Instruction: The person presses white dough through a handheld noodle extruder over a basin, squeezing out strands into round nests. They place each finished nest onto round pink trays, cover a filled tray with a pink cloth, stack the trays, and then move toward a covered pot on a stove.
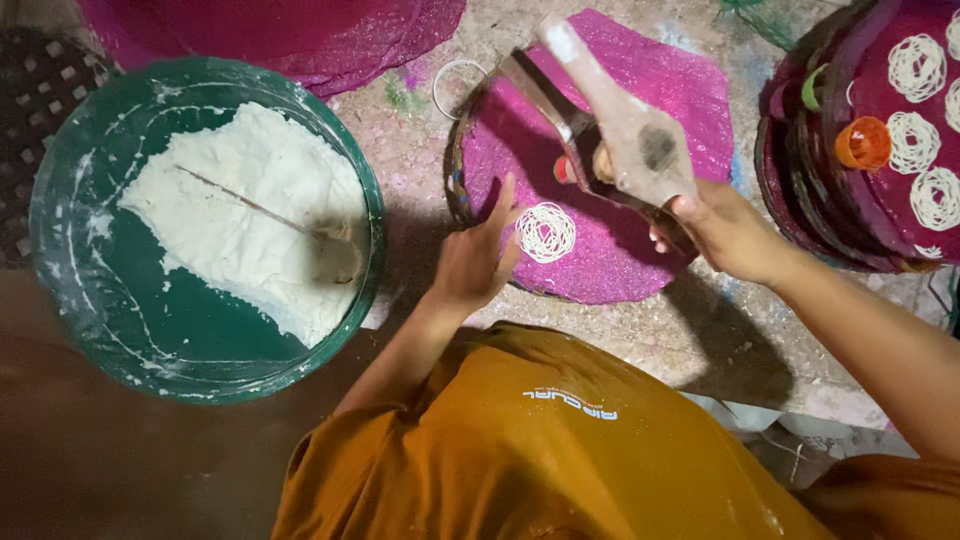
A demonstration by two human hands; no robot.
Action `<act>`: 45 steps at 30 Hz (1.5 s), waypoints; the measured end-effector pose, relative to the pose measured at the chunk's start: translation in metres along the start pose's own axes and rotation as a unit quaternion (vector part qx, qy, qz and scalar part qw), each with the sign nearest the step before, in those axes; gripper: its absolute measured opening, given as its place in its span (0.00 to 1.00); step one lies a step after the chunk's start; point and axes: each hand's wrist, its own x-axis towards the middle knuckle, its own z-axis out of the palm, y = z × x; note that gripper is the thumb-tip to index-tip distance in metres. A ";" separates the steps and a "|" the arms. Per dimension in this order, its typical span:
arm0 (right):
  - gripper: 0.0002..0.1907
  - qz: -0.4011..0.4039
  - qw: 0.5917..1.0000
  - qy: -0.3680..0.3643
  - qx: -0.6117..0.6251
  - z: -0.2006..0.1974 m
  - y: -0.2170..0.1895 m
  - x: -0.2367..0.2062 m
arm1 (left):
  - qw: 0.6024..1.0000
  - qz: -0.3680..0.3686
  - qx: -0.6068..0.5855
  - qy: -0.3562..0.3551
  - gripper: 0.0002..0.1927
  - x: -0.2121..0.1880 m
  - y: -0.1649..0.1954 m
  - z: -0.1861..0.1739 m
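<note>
Looking down from my head, I am steadying the round pink glittery disc (pixel 640 120) in the upper middle of the frame with my left hand (pixel 478 258), fingers spread and apart, the fingertips resting at the disc's lower left edge beside the white swirl (pixel 546 232) already laid on it; the hand is clamped on nothing, only pressing flat, which seems to keep the disc from sliding or turning. My right hand (pixel 725 232), right of centre, is wrapping closed around the handle of a paste-smeared tool (pixel 625 130), which is slanting up and to the left over the disc; I am holding it raised and tilted so that its working end is hanging above the glittery face, though I cannot tell exactly what that end is or whether it is touching. The green bucket (pixel 70 290) of thick white paste (pixel 255 215) is sitting at the left of the frame, near my left arm, with a thin stick (pixel 250 207) lying across the paste, close enough to reach without shifting. At the right edge a stack of darker discs (pixel 800 190) with several white swirls is standing apart from the one I am working on, an orange cap (pixel 862 143) lying on top. More pink glittery sheet (pixel 280 35) is lying along the top edge, and my orange shirt (pixel 540 450) is filling the bottom.
</note>
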 end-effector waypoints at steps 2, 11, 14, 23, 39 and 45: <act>0.41 -0.047 0.997 -0.034 0.056 -0.003 0.003 0.002 | 0.998 -0.011 0.050 0.033 0.34 0.006 0.013 -0.018; 0.39 0.181 0.959 -0.210 0.059 -0.011 -0.046 0.043 | 0.473 0.142 -0.868 -0.049 0.41 0.141 0.006 -0.047; 0.42 0.134 0.976 -0.152 -0.080 -0.020 -0.076 0.064 | 0.469 0.128 -0.874 0.014 0.28 0.160 -0.013 -0.049; 0.44 0.116 0.969 -0.117 -0.186 0.007 -0.102 0.084 | 0.426 0.235 -0.874 0.011 0.26 0.177 -0.060 -0.030; 0.40 0.121 0.960 -0.089 -0.235 0.000 -0.109 0.085 | 0.474 0.189 -0.858 0.052 0.21 0.181 -0.043 -0.040; 0.36 0.062 0.974 -0.008 -0.219 -0.002 -0.109 0.090 | 0.483 0.094 -0.868 0.058 0.24 0.194 -0.038 -0.056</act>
